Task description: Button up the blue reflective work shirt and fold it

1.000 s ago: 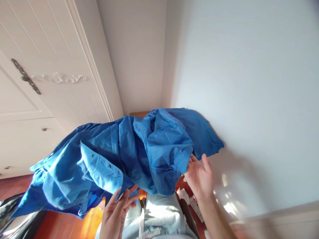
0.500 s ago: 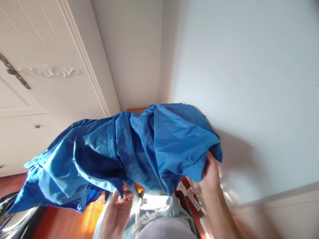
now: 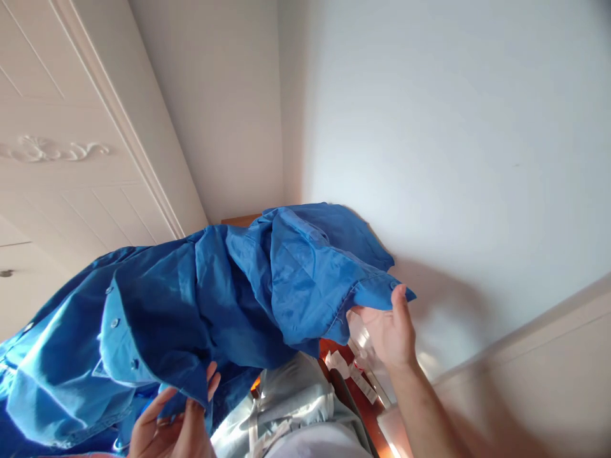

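With the fingers of the left hand (image 3: 174, 425) curled loosely on an edge near the buttoned flap (image 3: 119, 343), and those of the right hand (image 3: 390, 334) pinched on a pointed corner with thumb on top, holds the blue garment (image 3: 233, 305) at two places. Lies rumpled across the space before the lap (image 3: 286, 389), reaching toward the pale wall (image 3: 453, 159); support underneath mostly hidden. Looks light, soft and limp, perhaps slightly slick, hardly fragile. Likely best to grasp by doubled, buttoned edges and seams, probably stiffer than the loose panels.
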A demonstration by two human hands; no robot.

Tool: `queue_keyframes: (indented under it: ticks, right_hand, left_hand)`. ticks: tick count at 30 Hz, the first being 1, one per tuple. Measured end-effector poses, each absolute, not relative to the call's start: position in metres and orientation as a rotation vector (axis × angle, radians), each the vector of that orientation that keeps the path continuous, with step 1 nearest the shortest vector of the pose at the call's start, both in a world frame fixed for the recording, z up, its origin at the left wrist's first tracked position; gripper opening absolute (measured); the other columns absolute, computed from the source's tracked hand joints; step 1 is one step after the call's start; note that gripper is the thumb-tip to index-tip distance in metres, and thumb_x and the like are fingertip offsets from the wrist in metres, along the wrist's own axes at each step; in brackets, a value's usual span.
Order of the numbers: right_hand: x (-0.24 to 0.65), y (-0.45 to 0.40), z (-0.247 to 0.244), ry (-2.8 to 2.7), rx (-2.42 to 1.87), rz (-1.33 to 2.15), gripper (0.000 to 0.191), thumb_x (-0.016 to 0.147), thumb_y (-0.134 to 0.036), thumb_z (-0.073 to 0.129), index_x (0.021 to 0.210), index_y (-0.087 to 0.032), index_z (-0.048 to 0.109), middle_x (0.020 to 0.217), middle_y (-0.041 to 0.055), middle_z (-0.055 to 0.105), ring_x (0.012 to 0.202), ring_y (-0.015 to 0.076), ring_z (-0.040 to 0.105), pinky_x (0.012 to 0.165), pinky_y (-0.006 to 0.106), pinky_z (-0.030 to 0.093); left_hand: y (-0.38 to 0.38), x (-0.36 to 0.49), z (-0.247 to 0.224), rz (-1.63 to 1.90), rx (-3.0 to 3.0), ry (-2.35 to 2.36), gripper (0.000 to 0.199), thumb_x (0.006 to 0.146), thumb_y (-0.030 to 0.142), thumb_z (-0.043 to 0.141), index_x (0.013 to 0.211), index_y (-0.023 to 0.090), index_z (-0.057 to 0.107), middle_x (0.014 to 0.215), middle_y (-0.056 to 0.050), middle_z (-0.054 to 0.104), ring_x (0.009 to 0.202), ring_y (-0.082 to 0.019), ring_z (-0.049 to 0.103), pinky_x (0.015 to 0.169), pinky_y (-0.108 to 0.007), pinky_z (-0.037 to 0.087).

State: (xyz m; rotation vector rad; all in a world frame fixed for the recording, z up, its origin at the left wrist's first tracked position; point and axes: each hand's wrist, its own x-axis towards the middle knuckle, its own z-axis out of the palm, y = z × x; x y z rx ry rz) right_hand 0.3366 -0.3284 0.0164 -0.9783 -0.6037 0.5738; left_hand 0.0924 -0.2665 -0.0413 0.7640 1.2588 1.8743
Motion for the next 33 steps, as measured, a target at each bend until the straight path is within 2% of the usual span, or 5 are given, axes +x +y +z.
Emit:
queue_keyframes:
  ticks: [6, 11, 15, 27, 33]
  right_hand:
    - [0.305, -0.317, -0.009, -0.669, -1.223, 0.602, 0.045, 0.084, -0.054, 0.068, 0.115, -0.022, 0.071, 0.112, 0.0084, 0.074, 0.115, 0.0303, 0.064, 0.101, 0.046, 0.05]
    - [0.264, -0.31, -0.018, -1.065, -1.313, 0.624, 0.033, 0.089, -0.045, 0.065, 0.112, -0.022, 0.07, 0.099, 0.0061, 0.075, 0.094, 0.0244, 0.07, 0.087, 0.035, 0.056]
    - [0.25, -0.303, -0.022, -1.086, -1.284, 0.68, 0.027, 0.09, -0.043, 0.064, 0.103, -0.022, 0.072, 0.086, 0.0037, 0.074, 0.079, 0.0206, 0.07, 0.072, 0.028, 0.057]
    - [0.24, -0.292, -0.02, -1.027, -1.381, 0.623, 0.033, 0.088, -0.049, 0.063, 0.105, -0.021, 0.067, 0.087, 0.0032, 0.073, 0.079, 0.02, 0.068, 0.073, 0.027, 0.056]
    - [0.245, -0.276, -0.038, -1.044, -1.403, 0.485, 0.048, 0.089, -0.048, 0.059, 0.126, -0.018, 0.064, 0.117, 0.011, 0.071, 0.108, 0.0266, 0.067, 0.096, 0.037, 0.054]
  left_hand:
    - [-0.245, 0.111, -0.027, 1.856, 1.354, 1.583, 0.028, 0.075, 0.038, 0.075, 0.097, 0.02, 0.072, 0.059, 0.005, 0.059, 0.051, -0.012, 0.052, 0.053, -0.023, 0.042]
    - [-0.246, 0.145, -0.022, 1.696, 1.411, 1.254, 0.028, 0.084, 0.038, 0.066, 0.105, 0.021, 0.071, 0.09, -0.004, 0.07, 0.058, -0.012, 0.054, 0.057, -0.024, 0.044]
    - [-0.25, 0.145, -0.031, 1.532, 1.242, 1.172, 0.036, 0.082, 0.045, 0.068, 0.108, 0.02, 0.069, 0.087, -0.005, 0.069, 0.066, -0.015, 0.058, 0.061, -0.025, 0.046]
    - [-0.244, 0.128, -0.051, 1.334, 0.972, 0.982, 0.057, 0.075, 0.05, 0.076, 0.119, 0.015, 0.068, 0.086, -0.007, 0.073, 0.082, -0.02, 0.068, 0.081, -0.032, 0.053]
    - [-0.252, 0.123, -0.055, 1.397, 1.205, 1.023, 0.048, 0.084, 0.051, 0.067, 0.116, 0.015, 0.071, 0.087, -0.009, 0.074, 0.082, -0.021, 0.069, 0.081, -0.034, 0.054]
